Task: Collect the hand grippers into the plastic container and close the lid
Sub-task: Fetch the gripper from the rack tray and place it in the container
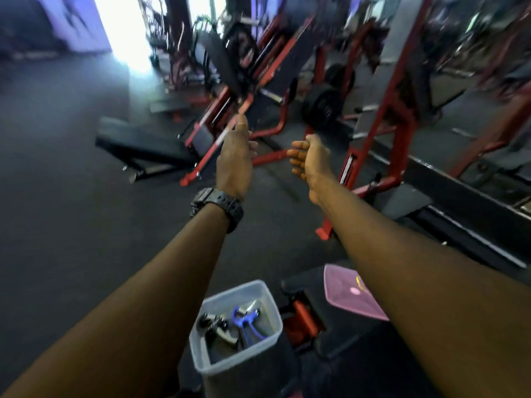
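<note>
Both forearms stretch from near edge toward far gym floor. Plastic container (237,326) sits near centre between arms, uncovered, hand grippers inside: blue one (247,320) at right, black one (214,326) at left. Pink lid (344,294) lies just right of container on dark bench (342,337), partly under right arm. Left hand (234,159), watch (217,206) at wrist, fingers loosely spread, empty. Right hand (310,159) fingers half-curled, empty. Red-framed machines (382,116) far, blurred.

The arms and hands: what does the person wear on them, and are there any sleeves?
Both forearms are bare, with no sleeve in view. The left wrist carries a chunky black digital-style watch with a ridged strap. The left hand and right hand wear no gloves; no rings are visible.
</note>
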Motion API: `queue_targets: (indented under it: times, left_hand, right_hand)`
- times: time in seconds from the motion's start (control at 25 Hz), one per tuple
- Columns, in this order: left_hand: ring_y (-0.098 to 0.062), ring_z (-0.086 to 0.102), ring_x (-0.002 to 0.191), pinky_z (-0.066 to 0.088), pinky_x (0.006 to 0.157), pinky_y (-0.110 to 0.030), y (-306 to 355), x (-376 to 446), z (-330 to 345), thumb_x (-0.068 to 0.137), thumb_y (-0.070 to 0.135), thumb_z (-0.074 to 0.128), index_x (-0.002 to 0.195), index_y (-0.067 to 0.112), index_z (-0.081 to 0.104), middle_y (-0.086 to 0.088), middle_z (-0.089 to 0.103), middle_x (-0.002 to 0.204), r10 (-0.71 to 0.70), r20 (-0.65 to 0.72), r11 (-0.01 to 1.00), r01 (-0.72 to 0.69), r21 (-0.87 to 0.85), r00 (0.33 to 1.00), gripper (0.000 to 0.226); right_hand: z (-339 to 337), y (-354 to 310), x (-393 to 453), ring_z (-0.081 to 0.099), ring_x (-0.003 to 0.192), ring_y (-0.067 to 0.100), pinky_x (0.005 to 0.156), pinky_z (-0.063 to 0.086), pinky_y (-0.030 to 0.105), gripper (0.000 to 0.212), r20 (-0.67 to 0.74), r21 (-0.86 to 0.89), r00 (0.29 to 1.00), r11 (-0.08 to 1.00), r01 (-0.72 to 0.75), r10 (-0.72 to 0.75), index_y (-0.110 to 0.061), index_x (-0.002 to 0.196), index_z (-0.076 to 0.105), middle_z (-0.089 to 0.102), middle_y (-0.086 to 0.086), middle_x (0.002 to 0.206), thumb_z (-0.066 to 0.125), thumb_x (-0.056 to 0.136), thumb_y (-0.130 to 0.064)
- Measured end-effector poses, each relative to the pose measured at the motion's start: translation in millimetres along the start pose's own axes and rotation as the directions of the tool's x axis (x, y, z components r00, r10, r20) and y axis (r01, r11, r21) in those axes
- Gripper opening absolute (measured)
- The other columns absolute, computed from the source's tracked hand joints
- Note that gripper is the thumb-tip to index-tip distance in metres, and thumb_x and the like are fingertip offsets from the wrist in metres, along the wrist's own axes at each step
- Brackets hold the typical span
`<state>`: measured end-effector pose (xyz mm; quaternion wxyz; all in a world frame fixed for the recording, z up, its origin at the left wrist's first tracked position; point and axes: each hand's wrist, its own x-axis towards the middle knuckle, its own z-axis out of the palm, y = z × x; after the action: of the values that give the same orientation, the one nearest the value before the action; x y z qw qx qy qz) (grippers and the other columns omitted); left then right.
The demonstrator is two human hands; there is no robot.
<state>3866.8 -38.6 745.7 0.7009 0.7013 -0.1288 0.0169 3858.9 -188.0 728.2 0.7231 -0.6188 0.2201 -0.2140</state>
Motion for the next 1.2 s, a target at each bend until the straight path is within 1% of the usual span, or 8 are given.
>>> queue_targets:
  times: [0.12,0.24,0.44,0.56,0.72,0.84,0.96,1.2]
  left_hand:
    - [-0.017,0.062,0.084,0.05,0.085,-0.045,53,-3,44,0.065,0.089,0.029,0.097,0.027,0.063,-0.001,0.067,0.099,0.11,0.067,0.992,-0.106,-0.071,0.992,0.077]
    - [-0.019,0.065,0.089,0.052,0.091,-0.045,86,-18,85,0.07,0.089,0.028,0.096,0.027,0.064,-0.001,0.07,0.098,0.156,0.158,0.982,-0.137,-0.128,0.975,0.077]
    - [-0.016,0.064,0.084,0.051,0.082,-0.039,121,-57,143,0.067,0.089,0.03,0.1,0.023,0.067,0.001,0.07,0.096,0.245,0.367,0.951,-0.149,-0.271,0.898,0.082]
    - [-0.017,0.061,0.081,0.051,0.08,-0.04,146,-97,184,0.066,0.09,0.037,0.096,0.025,0.066,0.001,0.068,0.093,0.272,0.563,0.923,-0.046,-0.382,0.781,0.078]
    - [-0.014,0.05,0.071,0.041,0.066,-0.029,172,-190,228,0.094,0.071,0.038,0.093,0.017,0.06,-0.005,0.056,0.085,0.362,0.704,0.859,0.075,-0.506,0.611,0.058]
    - [-0.015,0.052,0.069,0.04,0.063,-0.03,208,-289,241,0.076,0.084,0.038,0.084,0.022,0.058,-0.002,0.06,0.081,0.429,0.798,0.844,0.127,-0.521,0.423,0.065]
    - [-0.017,0.055,0.072,0.042,0.069,-0.033,254,-386,241,0.081,0.081,0.038,0.084,0.024,0.058,0.001,0.06,0.079,0.488,0.827,0.807,0.218,-0.549,0.279,0.06]
    - [-0.017,0.059,0.08,0.044,0.08,-0.038,309,-553,211,0.064,0.089,0.029,0.097,0.023,0.061,-0.002,0.065,0.094,0.541,0.838,0.794,0.28,-0.539,0.079,0.081]
  right_hand:
    - [-35,-66,-10,0.055,0.063,0.014,0.057,0.041,0.028,0.038,-0.042,0.015,0.991,0.992,0.124,-0.123,-0.014,0.084,0.065,0.066,0.004,0.078,0.039,0.103,-0.035]
    - [-80,-107,-33,0.054,0.063,0.014,0.057,0.041,0.028,0.038,-0.151,-0.021,0.966,0.977,0.211,-0.212,-0.013,0.087,0.066,0.066,0.004,0.078,0.04,0.103,-0.035]
    - [-154,-156,-95,0.053,0.061,0.011,0.055,0.041,0.024,0.039,-0.346,-0.095,0.882,0.947,0.307,-0.321,-0.011,0.092,0.066,0.065,0.003,0.08,0.04,0.104,-0.036]
    - [-207,-178,-155,0.053,0.059,0.01,0.054,0.042,0.023,0.041,-0.53,-0.153,0.747,0.911,0.382,-0.402,-0.015,0.084,0.066,0.065,0.001,0.075,0.04,0.104,-0.039]
    - [-271,-193,-270,0.046,0.043,0.006,0.04,0.036,0.017,0.042,-0.685,-0.209,0.59,0.891,0.403,-0.428,-0.015,0.076,0.059,0.057,0.005,0.065,0.039,0.106,-0.035]
    - [-312,-208,-396,0.046,0.052,0.011,0.044,0.034,0.02,0.038,-0.802,-0.315,0.376,0.863,0.395,-0.465,-0.014,0.077,0.058,0.056,0.006,0.068,0.04,0.106,-0.032]
    - [-342,-218,-517,0.048,0.056,0.013,0.049,0.035,0.025,0.036,-0.849,-0.43,0.16,0.835,0.344,-0.503,-0.013,0.081,0.063,0.061,0.005,0.072,0.044,0.103,-0.033]
    - [-361,-224,-719,0.051,0.058,0.014,0.049,0.037,0.023,0.039,-0.863,-0.505,-0.113,0.832,0.229,-0.492,-0.013,0.083,0.062,0.064,0.007,0.077,0.037,0.107,-0.03]
